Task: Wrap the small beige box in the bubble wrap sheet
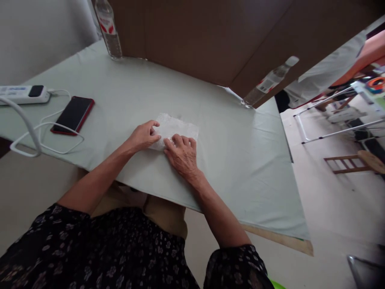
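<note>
A white, thin, slightly crinkled sheet (179,125) lies flat on the pale green tablecloth; whether it is paper or bubble wrap I cannot tell. At its left edge rests my left hand (144,135), thumb and forefinger apart, with its other fingers partly hidden. My right hand (183,157) lies palm down over the sheet's near right part, its fingers spread and slightly bent. The fingertips touch the sheet and cover some of it.
Behind stands a large brown cardboard panel (186,38), with a plastic bottle (112,42) at its left and a tilted-looking bottle (266,86) at its right. A phone (73,115), white cable (58,150) and power strip (22,94) lie left. The table's edge (168,199) runs close to me.
</note>
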Tool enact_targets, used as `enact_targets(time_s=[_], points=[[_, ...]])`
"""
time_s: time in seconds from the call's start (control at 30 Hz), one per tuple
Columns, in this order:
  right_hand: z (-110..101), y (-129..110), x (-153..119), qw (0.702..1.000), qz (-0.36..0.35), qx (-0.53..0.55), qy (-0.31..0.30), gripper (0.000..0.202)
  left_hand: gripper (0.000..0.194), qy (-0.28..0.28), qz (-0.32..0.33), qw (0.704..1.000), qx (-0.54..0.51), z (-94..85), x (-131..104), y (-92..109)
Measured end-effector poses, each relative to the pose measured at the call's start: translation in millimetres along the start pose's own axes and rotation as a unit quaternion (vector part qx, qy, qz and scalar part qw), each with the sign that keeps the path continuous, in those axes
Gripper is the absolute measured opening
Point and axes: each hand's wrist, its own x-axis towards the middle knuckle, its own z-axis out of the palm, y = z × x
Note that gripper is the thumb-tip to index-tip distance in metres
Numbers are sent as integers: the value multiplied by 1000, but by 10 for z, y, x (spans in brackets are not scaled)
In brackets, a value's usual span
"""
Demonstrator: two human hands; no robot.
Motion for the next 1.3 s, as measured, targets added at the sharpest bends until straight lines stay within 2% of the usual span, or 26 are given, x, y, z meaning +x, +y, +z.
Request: enact_targets(time_s=[0.13, 0.2, 0.27, 0.33, 0.4, 0.5, 0.57, 0.63, 0.77, 0.83, 0.93, 1.1, 1.23, 1.3], points=[[-4, -12, 41, 1000, 5, -1, -6, 27, 61, 33, -69, 985, 155, -86, -35, -4], [-7, -11, 53, 1000, 5, 5, -5, 26, 62, 40, -98, 978, 178, -133, -74, -30], [-9, -8, 58, 1000, 5, 13, -4, 25, 54, 53, -112, 977, 175, -153, -101, -64], [-10, -8, 58, 1000, 7, 22, -3, 25, 43, 60, -118, 980, 146, -138, -101, -93], [-10, -12, 56, 999, 12, 31, -2, 25, 37, 44, -112, 988, 98, -101, -80, -105], [-11, -20, 55, 999, 20, 43, -4, 25, 29, 11, -70, 997, 22, -46, -39, -84], [-14, -27, 58, 999, 20, 44, -4, 25, 23, 23, -59, 998, -14, -25, -34, -55], [-22, -32, 63, 999, 21, 42, -3, 24, 30, 51, -75, 995, -48, -17, -62, -27], [-42, -42, 72, 998, 25, 48, -14, 24, 69, 74, -149, 981, -103, -19, -182, -1], [-46, -44, 73, 998, 25, 50, -20, 25, 71, 71, -190, 971, -127, -20, -223, 1], [-44, -42, 72, 998, 23, 47, -18, 25, 57, 58, -217, 963, -150, -4, -211, 9], [-37, -40, 70, 999, 19, 42, -4, 22, 11, 19, -172, 977, -125, 28, -122, 65], [-27, -46, 81, 998, 25, 52, -5, 28, 13, 76, -98, 991, -57, 49, -110, 162], [-18, -48, 88, 997, 32, 67, -2, 37, 11, 77, -79, 992, -58, 81, -103, 237]])
